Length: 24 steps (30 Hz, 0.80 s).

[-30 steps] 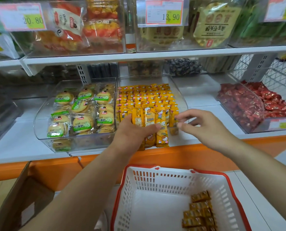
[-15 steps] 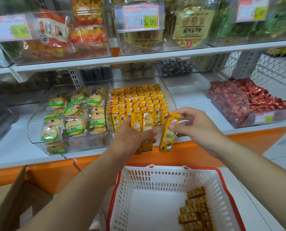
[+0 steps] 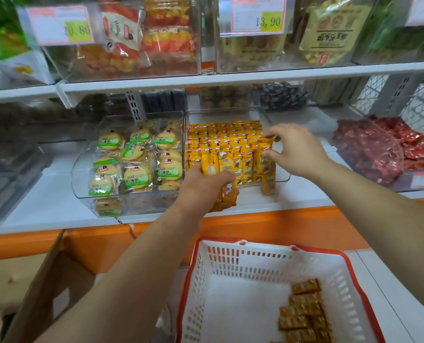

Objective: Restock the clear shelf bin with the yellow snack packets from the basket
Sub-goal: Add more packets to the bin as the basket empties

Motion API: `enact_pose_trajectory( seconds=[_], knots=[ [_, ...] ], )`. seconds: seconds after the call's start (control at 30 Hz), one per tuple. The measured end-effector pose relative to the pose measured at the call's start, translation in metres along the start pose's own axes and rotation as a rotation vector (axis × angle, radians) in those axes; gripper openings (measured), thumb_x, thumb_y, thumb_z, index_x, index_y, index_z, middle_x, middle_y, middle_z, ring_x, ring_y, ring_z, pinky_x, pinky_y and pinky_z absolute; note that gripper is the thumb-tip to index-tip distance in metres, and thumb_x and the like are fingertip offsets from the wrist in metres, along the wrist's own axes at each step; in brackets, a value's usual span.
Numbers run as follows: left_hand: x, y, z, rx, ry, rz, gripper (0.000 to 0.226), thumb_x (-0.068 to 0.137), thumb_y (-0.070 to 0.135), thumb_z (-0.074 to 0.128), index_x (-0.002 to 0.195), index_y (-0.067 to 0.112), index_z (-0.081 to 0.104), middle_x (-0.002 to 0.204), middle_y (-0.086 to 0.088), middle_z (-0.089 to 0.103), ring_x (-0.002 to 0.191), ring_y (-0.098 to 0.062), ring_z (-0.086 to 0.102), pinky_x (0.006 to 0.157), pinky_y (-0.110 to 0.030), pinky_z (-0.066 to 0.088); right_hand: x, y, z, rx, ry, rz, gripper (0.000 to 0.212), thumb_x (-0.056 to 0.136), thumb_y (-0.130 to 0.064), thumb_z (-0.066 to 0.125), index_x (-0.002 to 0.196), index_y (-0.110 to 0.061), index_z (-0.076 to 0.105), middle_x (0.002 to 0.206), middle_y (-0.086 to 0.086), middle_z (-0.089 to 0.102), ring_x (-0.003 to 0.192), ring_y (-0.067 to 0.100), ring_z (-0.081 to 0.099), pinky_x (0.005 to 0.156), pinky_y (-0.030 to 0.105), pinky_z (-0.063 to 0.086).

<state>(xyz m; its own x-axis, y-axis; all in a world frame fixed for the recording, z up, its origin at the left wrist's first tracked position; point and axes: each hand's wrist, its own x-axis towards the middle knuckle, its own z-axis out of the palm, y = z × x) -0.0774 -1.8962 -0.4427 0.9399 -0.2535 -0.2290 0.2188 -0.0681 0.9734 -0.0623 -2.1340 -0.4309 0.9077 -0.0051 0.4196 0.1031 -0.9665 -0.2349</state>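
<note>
Left hand [image 3: 203, 188] grips yellow packets [image 3: 228, 193] | right hand [image 3: 298, 151] pinches packet [image 3: 265, 157] over clear bin [image 3: 283, 175] | white shelf [image 3: 305, 193]

Above the clear shelf bin [image 3: 281, 178] a price tag [image 3: 256, 17] reads 13,90; up and left of that bin a second tag [image 3: 60, 26] shows blurred digits ending 0.80.

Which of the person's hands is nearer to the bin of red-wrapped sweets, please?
Right. The right hand, pinching a yellow packet, is to the left of the red sweets bin; the left hand, gripping a bundle of packets, is farther left.
</note>
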Motion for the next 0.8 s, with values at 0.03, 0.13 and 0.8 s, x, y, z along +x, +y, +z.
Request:
enact_pose_trajectory(
  seconds=[0.03, 0.13, 0.8],
  knots=[
    [0.000, 0.000, -0.001, 0.005, 0.002, 0.001, 0.035, 0.085, 0.023, 0.081, 0.116, 0.018, 0.065, 0.100, -0.009, 0.078, 0.087, -0.029, 0.078, 0.083, -0.054, 0.062, 0.006, 0.002, 0.005, -0.027, -0.021, 0.010, 0.040, 0.080, -0.034, 0.080, 0.116, -0.024, 0.068, 0.112, 0.002, 0.069, 0.106, 0.027, 0.059, 0.082, 0.037, 0.044],
    [0.000, 0.002, 0.000, 0.009, -0.002, 0.003, 0.035, 0.085, 0.024, 0.081, 0.116, 0.019, 0.065, 0.104, -0.011, 0.077, 0.093, -0.031, 0.076, 0.087, -0.055, 0.060, 0.019, 0.009, 0.021, -0.168, -0.145, 0.031, 0.041, 0.078, -0.041, 0.081, 0.115, -0.030, 0.068, 0.112, 0.003, 0.070, 0.109, 0.029, 0.059, 0.085, 0.038, 0.045],
    [-0.013, 0.008, 0.020, -0.075, -0.258, -0.086, 0.030, 0.090, -0.002, 0.068, 0.116, 0.014, 0.066, 0.111, -0.022, 0.075, 0.100, -0.041, 0.073, 0.080, -0.048, 0.064, -0.070, -0.016, -0.021, 0.562, -0.145, 0.160, 0.015, 0.081, -0.026, 0.079, 0.092, -0.031, 0.071, 0.089, -0.013, 0.069, 0.079, 0.011, 0.061, 0.069, 0.015, 0.045]
  ],
)
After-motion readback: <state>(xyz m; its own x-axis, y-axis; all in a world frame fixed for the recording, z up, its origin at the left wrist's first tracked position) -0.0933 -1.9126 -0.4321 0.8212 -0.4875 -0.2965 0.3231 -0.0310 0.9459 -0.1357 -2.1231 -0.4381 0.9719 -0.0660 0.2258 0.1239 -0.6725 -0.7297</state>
